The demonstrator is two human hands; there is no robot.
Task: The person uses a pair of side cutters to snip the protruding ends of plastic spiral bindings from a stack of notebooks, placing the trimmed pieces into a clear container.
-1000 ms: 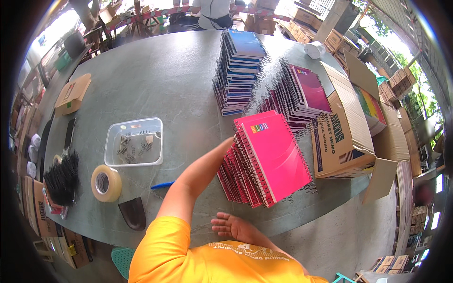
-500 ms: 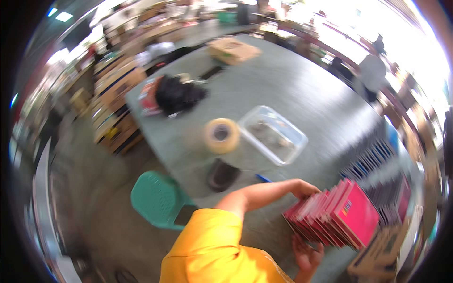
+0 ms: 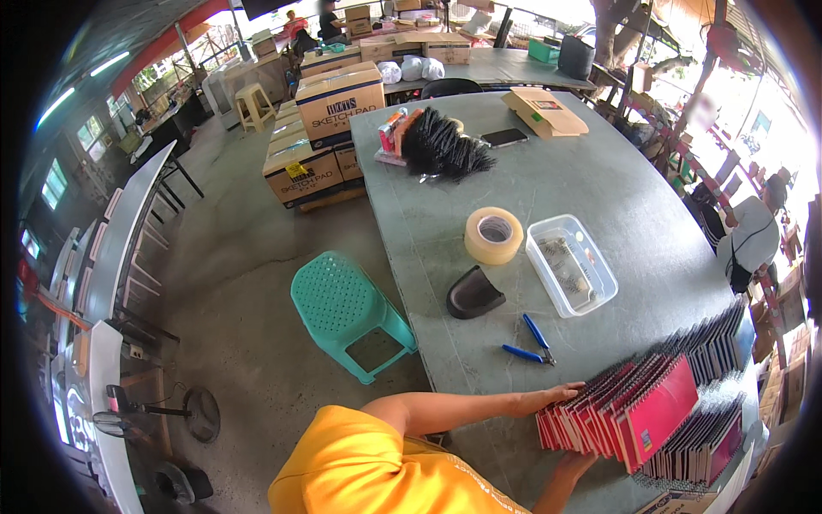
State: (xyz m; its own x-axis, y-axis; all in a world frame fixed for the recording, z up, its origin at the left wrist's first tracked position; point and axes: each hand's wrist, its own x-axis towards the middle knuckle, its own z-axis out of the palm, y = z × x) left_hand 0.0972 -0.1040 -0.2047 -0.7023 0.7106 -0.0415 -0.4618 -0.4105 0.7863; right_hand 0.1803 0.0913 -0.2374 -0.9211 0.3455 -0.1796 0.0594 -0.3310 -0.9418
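A thick row of red spiral-bound notebooks (image 3: 629,411) stands at the table's near right corner, leaning a little. My left hand (image 3: 546,399) presses along the row's spiral edge at its left end, fingers stretched against it. Below, my right hand (image 3: 574,468) is at the near side of the same notebooks, its fingertips partly hidden by them. Blue-handled cutting pliers (image 3: 533,344) lie open on the table, left of the row. Close behind the red notebooks are dark spiral-bound notebooks (image 3: 715,347), and purple-covered ones (image 3: 702,445) stand to their right.
On the grey table (image 3: 591,188) are a tape roll (image 3: 494,236), a clear plastic box (image 3: 572,265) with wire bits, a black curved object (image 3: 475,293), black spiral coils (image 3: 445,146), a phone (image 3: 505,137) and cardboard (image 3: 545,111). A green stool (image 3: 347,300) stands left; cartons (image 3: 341,103) are stacked behind.
The view has swung and sharpened, so the table sits further right. The red notebooks stand lower and more settled. My right hand's fingers, visible beneath them before, are now partly hidden.
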